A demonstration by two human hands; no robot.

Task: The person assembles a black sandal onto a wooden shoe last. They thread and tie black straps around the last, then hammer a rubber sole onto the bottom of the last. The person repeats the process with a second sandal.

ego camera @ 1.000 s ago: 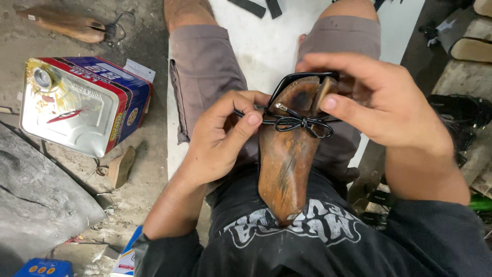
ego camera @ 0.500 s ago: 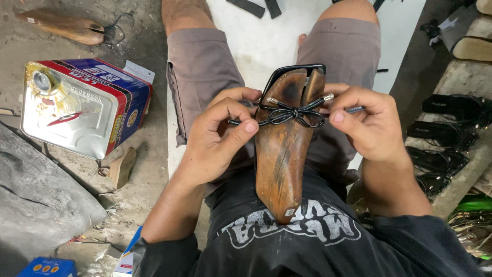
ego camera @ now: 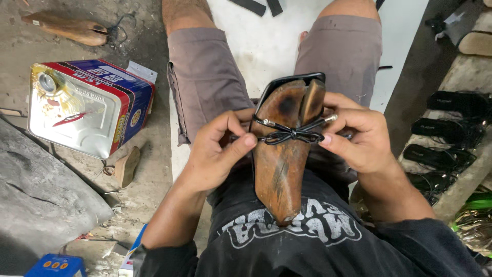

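Both hands work at the wooden shoe last [ego camera: 281, 154] propped in our lap, heel end against the black shirt, toe pointing to 12 o'clock. Our left hand [ego camera: 218, 154] is pinched narrow, thumb and forefinger closed on the black cord [ego camera: 289, 134] where it crosses the last; our right hand [ego camera: 361, 138] grips the other side of the same cord, near its metal-tipped end at 3 o'clock. A black strap piece [ego camera: 292, 81] wraps the toe. We judge the step in hand to be tying a small bow across the upper; the next move calls for an even pull from both sides so the knot sits centred and does not slip.

Outward, at 9 o'clock, a rectangular tin can [ego camera: 89, 105] lies on its side on the floor: silver face, red and blue sides with printed labelling. At 7 o'clock sits a small blue box [ego camera: 54, 265] with orange spots. A 2nd wooden last [ego camera: 66, 28] lies at 10 o'clock, black sandals [ego camera: 451, 128] at 3 o'clock.
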